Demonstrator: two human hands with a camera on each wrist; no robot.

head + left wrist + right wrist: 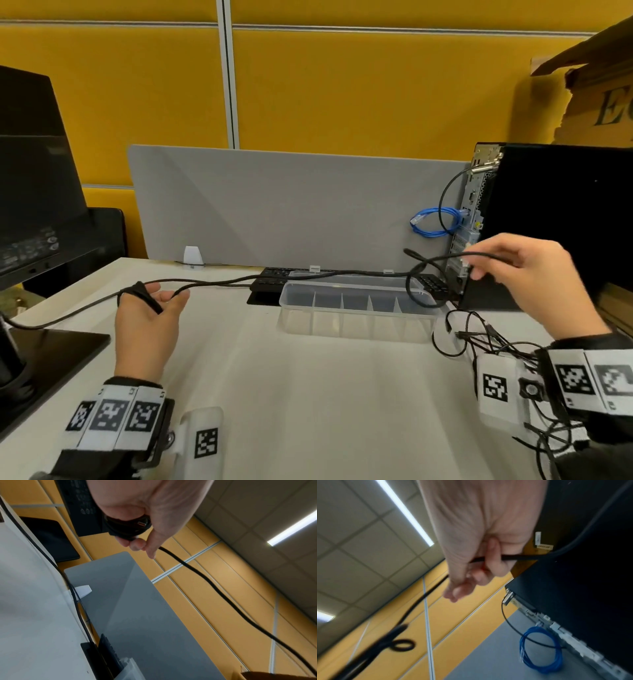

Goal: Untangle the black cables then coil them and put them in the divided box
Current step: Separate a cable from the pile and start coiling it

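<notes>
Left wrist view: connector tip shows in left hand (137,507), curled round coiled black cable (214,585) | head view: right hand (534,274) pinches it above divided box (356,322), far centre | tangled cables (479,339) near right; bare table (308,394) near.

One divided box (356,310), one blue cable (433,222), two hands, and perhaps several tangled black cables (486,337).
</notes>
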